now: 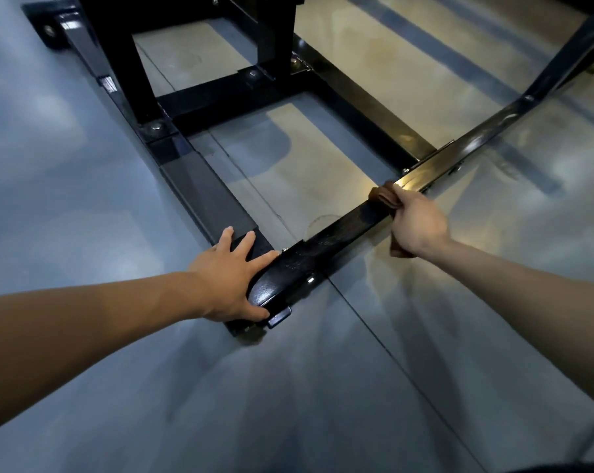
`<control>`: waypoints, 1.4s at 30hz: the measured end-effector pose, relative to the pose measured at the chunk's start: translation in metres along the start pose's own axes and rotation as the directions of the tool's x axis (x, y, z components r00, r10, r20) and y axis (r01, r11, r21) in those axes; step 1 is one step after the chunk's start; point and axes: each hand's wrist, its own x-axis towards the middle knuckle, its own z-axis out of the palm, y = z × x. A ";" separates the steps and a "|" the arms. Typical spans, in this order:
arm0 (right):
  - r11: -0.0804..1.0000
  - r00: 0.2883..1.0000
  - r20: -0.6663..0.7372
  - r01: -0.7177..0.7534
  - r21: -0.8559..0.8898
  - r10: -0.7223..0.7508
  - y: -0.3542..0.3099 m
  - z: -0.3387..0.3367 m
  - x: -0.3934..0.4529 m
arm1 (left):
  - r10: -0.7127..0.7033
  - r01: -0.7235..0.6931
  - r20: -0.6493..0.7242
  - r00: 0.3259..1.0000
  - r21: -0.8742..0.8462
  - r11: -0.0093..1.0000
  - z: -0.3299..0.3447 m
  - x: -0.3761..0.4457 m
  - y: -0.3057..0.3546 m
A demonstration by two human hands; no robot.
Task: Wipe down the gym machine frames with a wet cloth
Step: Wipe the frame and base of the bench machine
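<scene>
A black steel machine frame (200,189) lies low on the floor, its bars forming a rectangle. A long front bar (343,230) runs diagonally from the near corner up to the right. My left hand (230,271) rests flat on the near corner of the frame, fingers spread, thumb against the corner's front edge. My right hand (418,223) grips a brown cloth (384,196) wrapped over the front bar about midway along it. Part of the cloth hangs below my right palm.
The glossy grey-blue floor (84,186) surrounds the frame, with a paler beige patch inside and to the right. Upright posts (131,63) and a cross bar (227,93) rise at the back. Bolts stick up at the joints.
</scene>
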 end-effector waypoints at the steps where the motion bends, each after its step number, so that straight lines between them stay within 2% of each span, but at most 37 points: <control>1: 0.999 0.999 -0.005 0.038 0.034 -0.038 -0.016 0.008 -0.016 | 0.003 -0.003 -0.008 1.000 0.004 1.000 0.000 0.001 0.000; 4: 0.947 0.948 0.027 0.316 0.053 -0.318 -0.041 0.025 -0.059 | 0.009 -0.008 -0.014 1.000 0.017 1.000 0.000 0.002 -0.001; 6: 0.876 0.878 0.048 0.478 -0.059 -0.476 -0.028 0.026 -0.058 | -0.001 0.001 0.001 1.000 0.043 0.999 0.002 0.001 0.001; 7: 0.859 0.867 0.043 0.498 -0.119 -0.497 -0.018 0.023 -0.050 | -0.006 0.006 -0.005 1.000 0.043 0.999 0.004 0.002 0.001; 9: 0.913 0.924 -0.020 0.373 -0.166 -0.381 0.004 0.015 -0.026 | -0.012 0.013 -0.013 1.000 0.038 0.999 0.006 0.003 0.001; 11: 0.980 0.984 -0.074 0.153 -0.127 -0.164 0.023 0.003 0.004 | -0.012 0.014 -0.023 1.000 0.047 0.999 0.008 0.003 0.001; 12: 0.993 0.994 -0.080 0.066 -0.094 -0.074 0.028 -0.001 0.014 | -0.010 0.012 -0.037 0.999 0.056 0.998 0.008 0.002 0.001; 14: 0.999 0.996 -0.084 -0.006 -0.051 0.001 0.017 -0.001 0.019 | -0.007 0.011 -0.061 0.998 0.071 0.997 0.009 0.003 0.002; 16: 1.000 0.998 -0.067 0.020 0.000 -0.020 -0.006 0.010 -0.001 | -0.011 0.016 -0.056 0.998 0.088 0.996 0.009 0.001 0.004; 18: 0.982 0.982 -0.036 0.184 0.035 -0.183 -0.022 0.024 -0.034 | -0.019 0.024 -0.057 0.998 0.088 0.996 0.010 0.002 0.004; 20: 0.931 0.932 -0.012 0.362 -0.041 -0.362 -0.009 0.029 -0.048 | -0.019 0.024 -0.062 0.998 0.087 0.996 0.010 0.003 0.004; 21: 0.908 0.912 -0.022 0.406 -0.102 -0.410 0.003 0.026 -0.040 | -0.020 0.024 -0.052 0.998 0.088 0.996 0.009 0.003 0.005; 22: 0.916 0.924 -0.042 0.371 -0.152 -0.381 0.017 0.020 -0.026 | -0.023 0.027 -0.040 0.999 0.088 0.996 0.009 0.003 0.005; 24: 0.977 0.986 -0.068 0.142 -0.157 -0.154 0.037 0.004 0.008 | -0.029 0.031 -0.030 0.999 0.074 0.997 0.009 0.004 0.006; 26: 0.997 0.996 -0.069 -0.057 -0.060 0.053 0.041 -0.008 0.031 | -0.026 0.027 -0.028 0.999 0.060 0.998 0.008 0.003 0.005; 27: 0.995 0.994 -0.060 -0.094 -0.032 0.092 0.034 -0.010 0.033 | -0.023 0.025 -0.029 0.999 0.054 0.998 0.008 0.003 0.005; 29: 1.000 0.999 -0.044 -0.007 -0.010 0.007 0.005 -0.003 0.015 | -0.021 0.022 -0.027 0.999 0.045 0.999 0.007 0.003 0.006; 32: 0.969 0.970 -0.001 0.245 0.034 -0.245 -0.027 0.021 -0.039 | -0.020 0.021 -0.027 0.999 0.056 0.998 0.009 0.004 0.006; 34: 0.914 0.914 0.019 0.405 -0.018 -0.405 -0.024 0.030 -0.056 | -0.017 0.019 -0.032 0.999 0.066 0.998 0.009 0.004 0.005; 36: 0.885 0.892 0.022 0.451 -0.116 -0.452 -0.005 0.026 -0.040 | -0.012 0.014 -0.038 0.999 0.071 0.997 0.009 0.004 0.004; 37: 0.905 0.913 0.007 0.404 -0.131 -0.407 0.007 0.022 -0.023 | -0.012 0.015 -0.042 0.999 0.070 0.997 0.009 0.005 0.003; 39: 0.973 0.978 -0.031 0.203 -0.113 -0.207 0.029 0.005 0.011 | -0.019 0.021 -0.042 0.999 0.059 0.998 0.011 0.004 0.004; 41: 1.000 0.999 -0.039 0.015 -0.016 -0.016 0.037 -0.007 0.037 | -0.028 0.031 -0.052 0.998 0.054 0.998 0.013 0.005 0.005; 42: 0.999 0.999 -0.027 -0.029 0.018 0.029 0.032 -0.009 0.039 | -0.032 0.035 -0.055 0.998 0.052 0.998 0.013 0.004 0.006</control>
